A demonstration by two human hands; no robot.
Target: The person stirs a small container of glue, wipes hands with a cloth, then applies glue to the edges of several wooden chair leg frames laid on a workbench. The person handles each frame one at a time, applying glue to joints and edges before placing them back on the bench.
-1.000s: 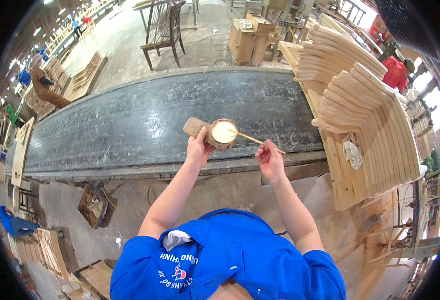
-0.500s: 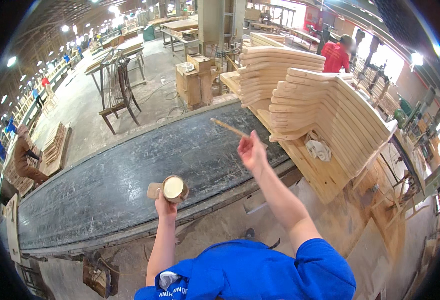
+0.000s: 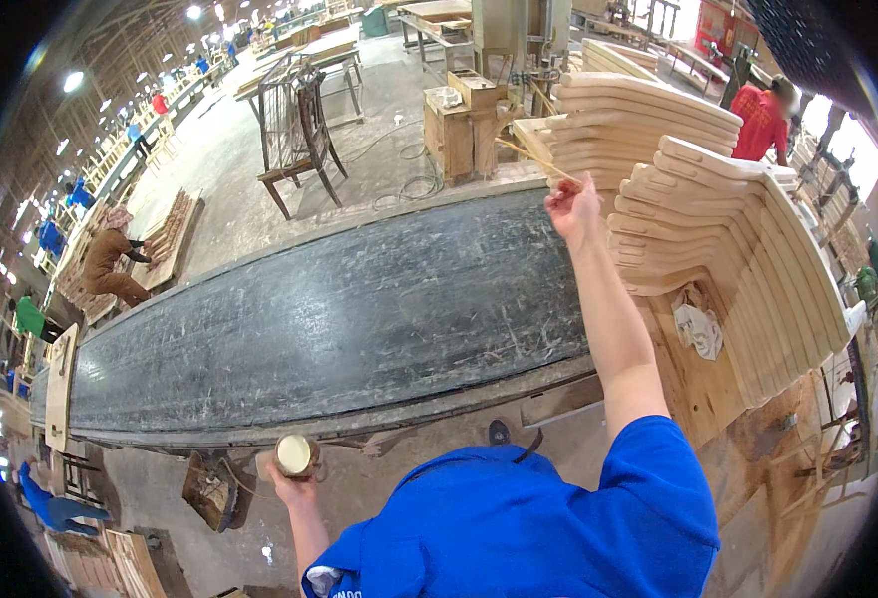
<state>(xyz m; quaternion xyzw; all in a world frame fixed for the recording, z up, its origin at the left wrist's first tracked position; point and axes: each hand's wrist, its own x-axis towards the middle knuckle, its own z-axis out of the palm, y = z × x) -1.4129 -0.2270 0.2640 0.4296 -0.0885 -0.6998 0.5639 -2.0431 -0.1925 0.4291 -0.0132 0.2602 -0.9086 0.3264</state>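
Beside the long dark scratched bench [image 3: 339,329], at its near edge, the person's left hand [image 3: 294,483] is held low with its grip closed around a small round cup of pale glue [image 3: 294,454]; the cup sits upright, its open top facing up, just off the bench's front lip and not resting on it. Past the far right end of the bench, the right hand [image 3: 573,204] is raised with the arm stretched out, its fingers pinched together on a thin light wooden stick [image 3: 533,161] that slants up and to the left from the fingertips. The stick's free end points toward the stack of curved pale wooden chair parts [image 3: 718,249] that stands on the right of the bench, and the hand is just beside the stack's left face; whether stick and wood touch cannot be told. A crumpled white rag [image 3: 698,329] lies on a wooden board at the foot of that stack. Behind the bench, on the concrete floor, stands a dark wooden chair frame [image 3: 299,130], and to its right some small wooden crates [image 3: 459,125]. Beyond the stack a person in a red shirt [image 3: 761,120] stands, well apart from both hands.
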